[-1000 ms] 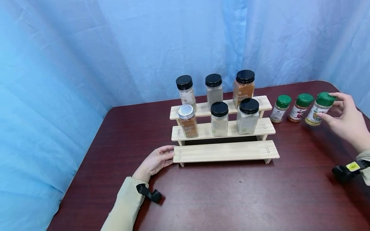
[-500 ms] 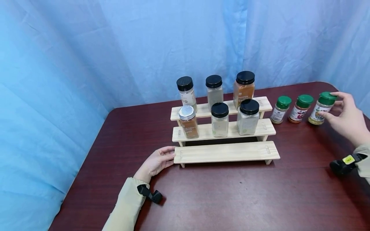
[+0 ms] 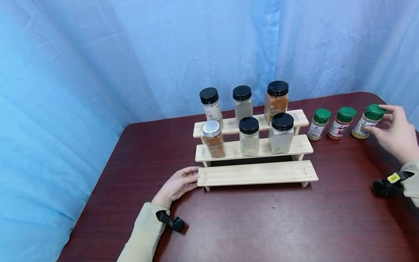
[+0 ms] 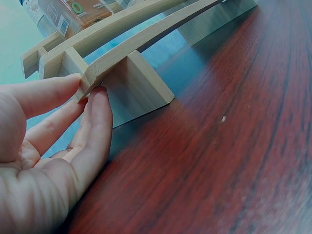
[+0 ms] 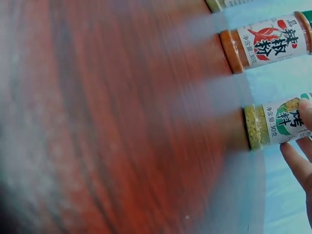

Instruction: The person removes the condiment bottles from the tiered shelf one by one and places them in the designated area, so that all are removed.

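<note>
My left hand (image 3: 176, 183) pinches the left end of the lowest step of a pale wooden three-step rack (image 3: 256, 174). In the left wrist view, the thumb lies at the shelf's end (image 4: 105, 66) and fingers reach beneath it. At the right, my right hand (image 3: 396, 133) holds an upright spice jar (image 3: 362, 127) with a green lid and yellowish contents, fingers at the lid and thumb on the label. Two similar green-lidded jars stand to its left: a red-labelled chili powder jar (image 3: 338, 128) and a jar with a white label (image 3: 315, 130).
Three jars stand on the rack's top step, including an orange pepper jar (image 3: 276, 103). The middle step bears a silver-lidded jar (image 3: 214, 143) and two black-lidded jars (image 3: 249, 142). A blue curtain (image 3: 183, 58) hangs behind the dark red-brown table (image 3: 262, 225).
My right hand has shifted the yellowish spice jar slightly to the right, widening the gap to the chili powder jar. My left hand keeps its grip on the rack's lowest step.
</note>
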Motion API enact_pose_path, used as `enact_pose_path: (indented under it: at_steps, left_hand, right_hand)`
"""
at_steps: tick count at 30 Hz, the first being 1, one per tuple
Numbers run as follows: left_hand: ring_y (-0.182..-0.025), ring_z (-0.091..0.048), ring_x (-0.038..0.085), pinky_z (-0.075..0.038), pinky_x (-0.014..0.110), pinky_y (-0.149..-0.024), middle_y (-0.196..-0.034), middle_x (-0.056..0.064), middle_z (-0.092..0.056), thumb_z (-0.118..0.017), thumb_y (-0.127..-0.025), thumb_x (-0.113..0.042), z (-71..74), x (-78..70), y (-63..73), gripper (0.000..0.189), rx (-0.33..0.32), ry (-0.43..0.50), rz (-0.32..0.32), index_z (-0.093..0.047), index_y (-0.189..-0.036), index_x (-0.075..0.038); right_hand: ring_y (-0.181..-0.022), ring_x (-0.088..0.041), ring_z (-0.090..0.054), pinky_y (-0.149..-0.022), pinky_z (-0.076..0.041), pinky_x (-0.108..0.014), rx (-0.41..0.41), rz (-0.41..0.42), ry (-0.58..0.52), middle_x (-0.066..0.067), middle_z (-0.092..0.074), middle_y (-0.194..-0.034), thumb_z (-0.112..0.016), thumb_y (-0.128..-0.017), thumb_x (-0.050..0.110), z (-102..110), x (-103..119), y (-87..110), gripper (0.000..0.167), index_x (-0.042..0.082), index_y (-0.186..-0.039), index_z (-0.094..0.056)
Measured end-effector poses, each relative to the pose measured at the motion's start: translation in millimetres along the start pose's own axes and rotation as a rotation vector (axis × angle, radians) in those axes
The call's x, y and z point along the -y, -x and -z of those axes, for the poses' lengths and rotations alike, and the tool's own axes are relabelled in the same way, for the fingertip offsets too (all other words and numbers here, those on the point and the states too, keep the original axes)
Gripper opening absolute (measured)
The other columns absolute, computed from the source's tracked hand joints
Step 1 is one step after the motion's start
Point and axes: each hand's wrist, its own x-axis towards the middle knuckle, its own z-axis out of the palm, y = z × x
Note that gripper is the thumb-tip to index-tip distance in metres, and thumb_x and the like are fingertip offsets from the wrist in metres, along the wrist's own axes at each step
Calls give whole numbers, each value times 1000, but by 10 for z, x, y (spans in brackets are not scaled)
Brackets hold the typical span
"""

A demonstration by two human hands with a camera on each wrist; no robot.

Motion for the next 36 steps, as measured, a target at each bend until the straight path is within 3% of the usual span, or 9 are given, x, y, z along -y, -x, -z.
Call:
enact_pose_path:
  at_steps: [8,17,21,26,27,28,31,33,36]
  left_hand:
    - [-90,-64,8,-53,23,-79,-99,-4,-66,-51,-95,1,-3,3,1,27,-4,1,6,-57,-117,-12]
    - [-90,-64,9,-53,24,-80,-100,-3,-65,-51,-95,0,-26,-15,3,28,-10,-11,11,-54,-122,-6]
    - [-90,-64,8,-53,24,-80,-100,-4,-65,-51,-95,1,-12,0,12,29,-5,-5,14,-52,-123,-5]
    - [-89,-64,8,-52,23,-80,-99,-5,-65,-51,-94,1,-4,21,19,31,2,-15,14,-51,-125,-4]
    - [-89,-64,8,-52,23,-80,-99,-5,-65,-51,-94,1,-3,22,18,31,2,-14,12,-51,-125,-4]
    - [-89,-64,8,-52,23,-80,-99,-5,-65,-51,-95,1,-1,23,18,31,5,-15,9,-52,-125,-4]
    - [-89,-64,8,-52,23,-80,-99,-4,-65,-51,-95,1,6,23,12,29,8,-9,2,-54,-123,-6]
    - [-90,-64,8,-52,23,-80,-99,-4,-65,-51,-95,1,8,19,8,28,8,-6,1,-55,-121,-7]
    - [-89,-64,8,-53,23,-80,-99,-4,-65,-51,-94,2,2,5,5,28,1,-3,5,-56,-120,-9]
  right_hand:
    - [-113,-58,-44,-89,-37,-66,15,-5,-42,-42,-38,-130,-49,-95,3,130,396,137,65,6,-148,-12]
    - [-127,-45,-42,-97,-38,-54,19,-15,-18,-35,-33,-137,-50,-96,10,111,279,97,65,13,-150,-13]
    - [-125,-52,-39,-96,-36,-59,56,-3,-43,-36,-31,-137,-52,-95,16,166,310,110,67,9,-149,-13]
    - [-115,-38,-50,-90,-40,-60,68,22,-39,-35,-36,-132,-57,-93,25,215,305,110,69,3,-147,-19]
    - [-112,-25,-53,-93,-44,-52,54,28,-23,-26,-43,-129,-59,-92,27,201,232,83,69,7,-147,-22]
    - [-112,-24,-53,-93,-44,-51,45,35,-32,-24,-44,-129,-60,-92,27,188,177,59,69,8,-147,-23]
    - [-110,1,-48,-103,-42,-36,-16,61,-60,9,-46,-120,-64,-89,25,122,-115,-58,68,23,-147,-28]
    - [-114,10,-41,-107,-35,-24,-66,71,-84,27,-35,-114,-66,-88,25,78,-320,-135,68,33,-145,-29]
    - [-118,12,-36,-110,-30,-21,-135,94,-128,35,-29,-113,-66,-88,22,45,-514,-208,68,37,-143,-31]
